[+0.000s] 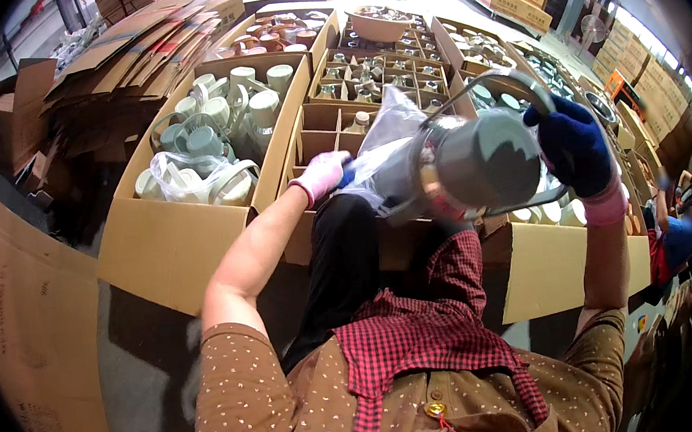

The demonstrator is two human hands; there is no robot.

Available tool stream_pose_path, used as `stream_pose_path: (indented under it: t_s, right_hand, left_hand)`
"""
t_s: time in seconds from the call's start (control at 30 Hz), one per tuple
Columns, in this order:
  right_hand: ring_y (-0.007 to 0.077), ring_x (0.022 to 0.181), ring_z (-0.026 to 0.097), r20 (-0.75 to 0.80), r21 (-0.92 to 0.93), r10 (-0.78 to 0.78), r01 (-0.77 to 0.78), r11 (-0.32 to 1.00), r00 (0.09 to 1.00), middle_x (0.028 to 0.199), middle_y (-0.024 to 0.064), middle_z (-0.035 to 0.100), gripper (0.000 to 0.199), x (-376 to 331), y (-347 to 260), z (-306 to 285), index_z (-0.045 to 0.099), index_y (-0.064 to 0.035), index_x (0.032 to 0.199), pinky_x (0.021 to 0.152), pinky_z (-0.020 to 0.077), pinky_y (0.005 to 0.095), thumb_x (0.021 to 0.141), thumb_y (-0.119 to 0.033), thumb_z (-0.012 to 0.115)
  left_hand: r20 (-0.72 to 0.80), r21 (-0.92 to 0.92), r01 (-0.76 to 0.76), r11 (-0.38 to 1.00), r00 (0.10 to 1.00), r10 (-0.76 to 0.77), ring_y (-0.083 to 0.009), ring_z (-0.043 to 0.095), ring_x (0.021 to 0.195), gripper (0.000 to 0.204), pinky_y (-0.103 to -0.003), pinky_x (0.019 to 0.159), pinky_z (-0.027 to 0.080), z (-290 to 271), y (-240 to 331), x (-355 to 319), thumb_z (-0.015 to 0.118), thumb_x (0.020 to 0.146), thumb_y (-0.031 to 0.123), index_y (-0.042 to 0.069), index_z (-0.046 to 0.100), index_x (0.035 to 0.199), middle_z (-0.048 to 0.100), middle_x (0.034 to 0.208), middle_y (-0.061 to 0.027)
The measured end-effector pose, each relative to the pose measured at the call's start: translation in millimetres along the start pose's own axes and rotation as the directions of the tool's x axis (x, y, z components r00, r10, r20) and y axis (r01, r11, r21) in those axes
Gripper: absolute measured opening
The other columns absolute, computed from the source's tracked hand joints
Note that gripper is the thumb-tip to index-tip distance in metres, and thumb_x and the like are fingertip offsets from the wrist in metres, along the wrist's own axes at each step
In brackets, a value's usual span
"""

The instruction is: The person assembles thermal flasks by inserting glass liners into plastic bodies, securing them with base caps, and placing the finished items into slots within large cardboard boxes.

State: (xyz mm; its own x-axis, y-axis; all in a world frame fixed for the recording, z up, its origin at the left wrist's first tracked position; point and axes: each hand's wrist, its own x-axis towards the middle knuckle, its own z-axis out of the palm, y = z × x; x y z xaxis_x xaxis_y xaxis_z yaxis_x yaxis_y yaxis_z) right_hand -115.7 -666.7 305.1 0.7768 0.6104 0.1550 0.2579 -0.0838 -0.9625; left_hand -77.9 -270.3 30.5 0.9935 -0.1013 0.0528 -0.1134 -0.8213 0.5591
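Note:
A grey thermos flask (506, 159) with a hoop handle (533, 87) is tilted on its side in front of me, smeared by motion. My right hand (577, 153), in a blue and pink glove, is closed around the handle. A clear plastic bag (392, 127) trails at the flask's left end. My left hand (324, 175), gloved alike, pinches the edge of this bag. Just beyond is a cardboard carton with dividers (308, 148); glass bottle necks (359, 122) stick up from some of its cells.
An open carton (163, 220) of pale green lidded flasks, some bagged, stands at left. Flattened cardboard (118, 51) is piled behind it. More open cartons run along the right, with a flap (529, 271) hanging forward. A brown basin (380, 26) rests on the far cartons.

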Motion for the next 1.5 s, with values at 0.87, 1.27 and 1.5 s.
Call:
stream_pose_path:
  t_s: [0.87,1.27,1.5]
  right_hand:
    - [0.0147,0.066,0.066,0.458,0.067,-0.236,0.232,0.970,0.857,0.078,0.0053,0.071,0.023,381.8,44.9,293.3,0.073,-0.0045,0.100,0.062,0.0531,0.0296,0.085,-0.022,0.075]
    - [0.0405,0.124,0.058,0.359,-0.216,0.019,0.063,0.974,0.933,0.133,0.0234,0.060,0.038,378.9,234.5,428.1,0.054,-0.0032,0.134,0.104,0.0455,0.0456,0.099,-0.014,0.044]
    - [0.0341,0.104,0.065,0.169,-0.244,-0.293,0.327,0.913,0.941,0.114,0.0176,0.066,0.035,317.2,309.0,226.0,0.056,-0.0058,0.129,0.088,0.0509,0.0428,0.095,-0.013,0.057]
  left_hand:
    - [-0.726,-0.663,-0.337,0.669,0.507,-0.464,-0.0249,0.065,0.104,0.032,-0.036,0.091,0.053,-92.1,-293.0,-19.5,0.057,0.096,0.007,0.000,0.059,0.127,0.068,0.114,-0.0128]
    - [0.105,-0.979,-0.081,-0.189,0.592,-0.799,-0.0188,0.061,0.107,0.039,-0.033,0.099,0.046,-61.2,-333.5,-79.9,0.049,0.104,0.031,0.006,0.063,0.130,0.066,0.119,-0.0044]
    - [-0.110,-0.952,0.096,0.292,0.779,-0.617,-0.0181,0.063,0.089,0.027,-0.031,0.085,0.051,-51.5,-381.6,-71.1,0.052,0.102,0.019,0.002,0.069,0.115,0.068,0.102,-0.0044]
